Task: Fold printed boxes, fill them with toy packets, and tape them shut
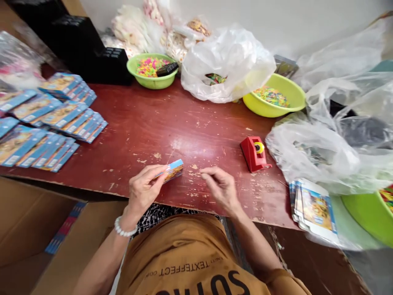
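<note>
A small blue printed cardboard box (174,171) is gripped at its left end by my left hand (144,184), just above the front part of the table. Apart from it, to the right, my right hand (221,185) has thumb and forefinger pinched together. Whatever sits in that pinch, if anything, is too small to make out. A red tape dispenser (252,155) with a yellow-cored roll stands right of my right hand. Flat printed cartons (316,207) lie stacked at the table's right front edge.
Stacks of blue boxes (66,116) cover the table's left side. Along the back are a green bowl (153,82) of colourful pieces, a white plastic bag (227,57) and a yellow-green bowl (276,108). More plastic bags (313,151) crowd the right. An open carton (95,229) stands at front left.
</note>
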`<state>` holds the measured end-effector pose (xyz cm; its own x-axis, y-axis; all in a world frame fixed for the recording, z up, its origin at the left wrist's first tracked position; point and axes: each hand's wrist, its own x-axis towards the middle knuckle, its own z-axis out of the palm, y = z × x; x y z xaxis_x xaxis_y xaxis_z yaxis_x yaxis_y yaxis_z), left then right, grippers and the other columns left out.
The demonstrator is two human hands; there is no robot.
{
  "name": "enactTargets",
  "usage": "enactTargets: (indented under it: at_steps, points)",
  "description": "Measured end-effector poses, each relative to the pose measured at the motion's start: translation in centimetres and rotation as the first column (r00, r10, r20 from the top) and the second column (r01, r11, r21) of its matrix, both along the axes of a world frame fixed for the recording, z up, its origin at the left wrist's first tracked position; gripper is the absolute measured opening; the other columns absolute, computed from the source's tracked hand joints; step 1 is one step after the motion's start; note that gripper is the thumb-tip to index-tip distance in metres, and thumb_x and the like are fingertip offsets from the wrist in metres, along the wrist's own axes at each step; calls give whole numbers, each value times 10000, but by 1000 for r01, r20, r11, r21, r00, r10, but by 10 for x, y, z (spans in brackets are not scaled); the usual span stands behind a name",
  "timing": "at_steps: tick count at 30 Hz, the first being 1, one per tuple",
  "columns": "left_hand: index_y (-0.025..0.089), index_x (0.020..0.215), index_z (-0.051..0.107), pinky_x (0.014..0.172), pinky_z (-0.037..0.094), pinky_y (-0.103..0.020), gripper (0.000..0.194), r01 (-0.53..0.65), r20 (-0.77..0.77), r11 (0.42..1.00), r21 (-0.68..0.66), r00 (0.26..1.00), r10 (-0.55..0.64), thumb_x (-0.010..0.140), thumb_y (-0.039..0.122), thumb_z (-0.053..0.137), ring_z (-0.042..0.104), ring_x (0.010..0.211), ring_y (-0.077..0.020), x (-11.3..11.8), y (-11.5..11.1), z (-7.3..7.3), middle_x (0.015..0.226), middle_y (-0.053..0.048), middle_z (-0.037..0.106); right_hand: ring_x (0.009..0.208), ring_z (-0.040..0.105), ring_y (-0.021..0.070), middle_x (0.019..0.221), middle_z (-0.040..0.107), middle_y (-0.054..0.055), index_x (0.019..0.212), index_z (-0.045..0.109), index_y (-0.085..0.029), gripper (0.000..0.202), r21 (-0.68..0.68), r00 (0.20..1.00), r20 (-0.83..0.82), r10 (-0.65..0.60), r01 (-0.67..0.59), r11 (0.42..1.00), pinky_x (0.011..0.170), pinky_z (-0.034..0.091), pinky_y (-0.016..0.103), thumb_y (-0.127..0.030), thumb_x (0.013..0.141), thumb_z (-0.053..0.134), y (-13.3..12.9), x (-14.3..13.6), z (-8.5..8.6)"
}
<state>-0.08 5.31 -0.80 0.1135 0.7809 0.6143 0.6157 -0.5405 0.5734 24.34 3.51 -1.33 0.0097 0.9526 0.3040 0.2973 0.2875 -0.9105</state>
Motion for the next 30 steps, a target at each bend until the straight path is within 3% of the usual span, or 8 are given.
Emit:
enactTargets:
  at_steps: [3,6,9,14,21,25,27,30]
  points:
    - [211,1104,772,829,656,-296,183,-22,-28,1000,14,999,22,969,203,649,787,879,-184,5,-2,-3,1015,-54,822,830,751,152,926,811,39,1012,803,-226,212,86,984,10,176,-177,981,816,603,290,-315,1006,611,16,-59,5]
    - [208,1209,729,872,653,-297,256,-64,-47,996,63,997,67,969,185,642,798,930,-197,5,-3,-7,1078,-61,820,853,770,170,951,827,68,1014,811,-190,220,119,991,44,127,-132,984,822,612,289,-272,1006,606,24,-84,0]
    - [201,1299,675,908,643,-286,345,-58,-66,994,96,996,64,955,168,673,799,967,-201,3,-2,-9,1136,-76,811,867,777,186,976,832,78,1053,817,-190,208,84,995,86,53,-60,995,846,619,303,-275,984,640,23,-85,-6]
    - [193,1384,599,860,649,-261,466,-23,-85,985,173,996,38,935,146,715,804,916,-196,0,-3,-14,1106,-87,813,717,751,161,930,835,52,1199,776,-192,294,-112,999,30,36,-32,993,749,622,297,-328,959,674,19,-83,-9]
    - [243,1288,670,931,629,-293,376,112,-224,965,236,973,-58,965,59,613,782,1023,-198,-7,-2,-20,1165,-83,790,729,760,157,852,824,34,1196,757,-179,288,-196,997,-39,68,-75,978,747,614,285,-262,935,669,23,-85,-6]
    - [233,1331,684,929,609,-300,394,78,-311,987,139,950,-31,971,98,596,779,970,-208,-8,-4,-8,1129,-82,796,761,762,144,876,821,2,1199,759,-205,267,-264,998,26,49,-41,964,751,603,253,-304,958,702,23,-86,8]
    - [275,1389,670,923,616,-370,442,25,-319,997,67,948,-2,961,181,617,774,920,-246,-10,-5,-3,1122,-62,801,817,770,131,916,819,-30,1224,751,-237,269,-283,994,88,66,-38,958,777,592,225,-347,987,691,23,-85,16]
    - [504,1467,571,965,603,-574,557,-16,-235,990,-142,972,-17,936,345,624,743,976,-344,-17,3,-7,1205,38,775,946,774,117,1054,815,-74,1368,666,-305,362,-268,970,208,130,-71,961,850,574,200,-402,1019,656,26,-81,20]
